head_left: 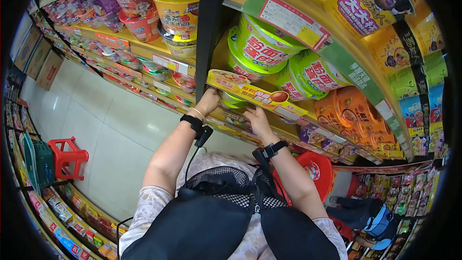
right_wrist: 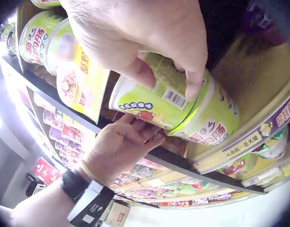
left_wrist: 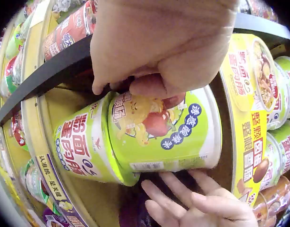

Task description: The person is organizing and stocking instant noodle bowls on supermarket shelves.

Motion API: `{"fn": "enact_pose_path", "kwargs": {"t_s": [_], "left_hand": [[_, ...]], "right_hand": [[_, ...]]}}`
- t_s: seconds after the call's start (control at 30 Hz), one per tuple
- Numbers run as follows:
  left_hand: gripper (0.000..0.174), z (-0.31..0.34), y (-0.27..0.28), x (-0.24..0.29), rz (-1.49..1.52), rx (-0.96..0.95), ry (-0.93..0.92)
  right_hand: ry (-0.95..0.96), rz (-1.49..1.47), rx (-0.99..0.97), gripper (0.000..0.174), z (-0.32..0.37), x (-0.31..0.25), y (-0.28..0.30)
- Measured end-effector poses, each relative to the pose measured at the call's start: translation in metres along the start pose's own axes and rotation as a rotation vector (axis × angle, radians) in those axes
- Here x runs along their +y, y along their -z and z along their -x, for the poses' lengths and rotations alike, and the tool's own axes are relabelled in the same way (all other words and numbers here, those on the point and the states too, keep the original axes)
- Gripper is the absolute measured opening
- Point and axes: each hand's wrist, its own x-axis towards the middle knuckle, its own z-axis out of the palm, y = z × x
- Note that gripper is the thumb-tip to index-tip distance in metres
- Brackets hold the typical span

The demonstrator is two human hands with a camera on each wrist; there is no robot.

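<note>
Two green-and-white instant noodle cups lie on their sides, end to end, on a shelf between my hands: a nearer one (left_wrist: pixel 175 137) with a fruit picture and another (left_wrist: pixel 83 146) with large red lettering. In the head view, a yellow cardboard display strip (head_left: pixel 255 91) hides most of them. My left hand (head_left: pixel 208 103) holds the fruit-picture cup from one side, its fingers curled against it in the left wrist view. From the opposite side, my right hand (head_left: pixel 260 124) touches the same cup with extended fingers, the fingertips spread over its barcode side in the right wrist view.
Larger green noodle tubs (head_left: pixel 264 48) stand behind the strip, with orange ones (head_left: pixel 353 110) to the right. A black shelf post (head_left: pixel 209 33) rises beside my left hand. A red stool (head_left: pixel 67 159) and green basket (head_left: pixel 38 163) stand left; another person (head_left: pixel 365 216) is at lower right.
</note>
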Motion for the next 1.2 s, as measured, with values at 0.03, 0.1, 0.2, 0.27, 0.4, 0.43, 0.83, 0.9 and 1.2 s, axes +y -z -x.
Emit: {"fn": "enact_pose_path", "kwargs": {"t_s": [0.03, 0.1, 0.2, 0.27, 0.4, 0.43, 0.83, 0.9, 1.2], "left_hand": [[0.048, 0.003, -0.002, 0.000, 0.023, 0.021, -0.013], [0.054, 0.006, -0.006, -0.005, 0.027, 0.024, -0.082], [0.065, 0.009, -0.012, -0.029, 0.046, 0.006, -0.196], [0.078, 0.017, -0.014, -0.041, 0.086, -0.028, -0.208], [0.080, 0.034, -0.020, -0.024, 0.041, 0.013, -0.178], [0.080, 0.040, -0.021, -0.015, 0.084, -0.004, -0.140], [0.076, 0.034, -0.030, -0.027, 0.082, -0.004, -0.107], [0.074, 0.025, -0.024, -0.024, 0.062, -0.005, -0.128], [0.065, 0.016, -0.006, -0.004, 0.282, -0.019, -0.100]], "right_hand": [[0.008, 0.032, -0.017, 0.058, -0.003, 0.004, 0.002], [0.015, 0.088, 0.017, 0.052, -0.004, -0.002, 0.009], [-0.014, 0.221, 0.080, 0.040, -0.008, -0.006, 0.018], [0.053, 0.646, 0.029, 0.034, -0.013, 0.010, 0.029], [0.004, 0.669, -0.082, 0.038, -0.015, 0.002, 0.031], [-0.068, 0.566, -0.032, 0.040, -0.009, -0.008, 0.028], [-0.068, 0.414, 0.082, 0.036, -0.014, 0.008, 0.034], [-0.036, 0.416, 0.061, 0.037, -0.008, -0.005, 0.031], [0.041, 0.495, 0.133, 0.050, 0.025, -0.021, 0.023]]}}
